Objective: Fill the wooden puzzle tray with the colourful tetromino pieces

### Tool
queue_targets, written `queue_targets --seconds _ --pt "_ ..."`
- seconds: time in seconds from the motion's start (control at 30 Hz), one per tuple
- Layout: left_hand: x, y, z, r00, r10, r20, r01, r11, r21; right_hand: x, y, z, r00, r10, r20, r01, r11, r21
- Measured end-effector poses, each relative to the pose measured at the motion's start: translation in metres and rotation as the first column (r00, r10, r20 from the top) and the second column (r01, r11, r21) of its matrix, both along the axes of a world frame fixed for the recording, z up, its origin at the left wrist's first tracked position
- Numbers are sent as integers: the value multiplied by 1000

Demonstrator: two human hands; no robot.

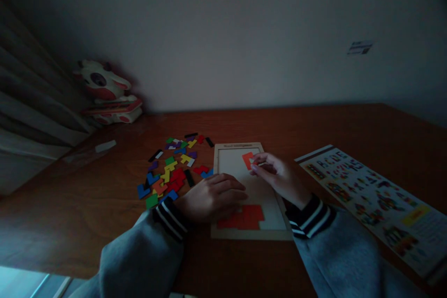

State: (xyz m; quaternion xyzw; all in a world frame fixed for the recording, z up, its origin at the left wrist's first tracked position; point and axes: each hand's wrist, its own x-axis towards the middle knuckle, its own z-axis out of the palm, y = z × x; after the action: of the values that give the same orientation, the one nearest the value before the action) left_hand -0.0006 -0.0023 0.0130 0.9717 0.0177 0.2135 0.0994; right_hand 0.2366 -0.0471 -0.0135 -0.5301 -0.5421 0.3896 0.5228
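An orange flat puzzle piece (247,160) is pinched between the thumb and fingers of my right hand (277,174), over the upper part of a light wooden puzzle tray (238,145). My left hand (214,197) hovers or rests across the tray's left edge, its fingers loosely stretched toward the middle and its thumb hidden. Nothing shows in that hand. Several red pieces (253,217) lie joined together at the tray's near end, partly covered by my left hand. The white floor of the tray is bare between them and my right hand.
Left of the tray, a loose spread of coloured pieces (176,178) covers the wooden table (115,223). A printed pattern sheet (375,200) lies on the right. A cow-shaped toy (108,91) stands at the back left beside a curtain (33,102); a wall (244,42) rises behind.
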Motion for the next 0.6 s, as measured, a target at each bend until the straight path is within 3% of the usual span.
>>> queue_targets --seconds 0.13,0.33,0.6 --pt "-1 0 0 999 -2 -47 0 999 -53 2 0 -1 991 -13 135 10 1000 20" --pt "-4 1 0 998 36 -48 -41 992 -116 0 -1 -1 992 -40 117 33 998 56" --pt "-10 6 -1 986 161 37 -159 986 -42 -3 0 1 992 -52 114 49 998 27"
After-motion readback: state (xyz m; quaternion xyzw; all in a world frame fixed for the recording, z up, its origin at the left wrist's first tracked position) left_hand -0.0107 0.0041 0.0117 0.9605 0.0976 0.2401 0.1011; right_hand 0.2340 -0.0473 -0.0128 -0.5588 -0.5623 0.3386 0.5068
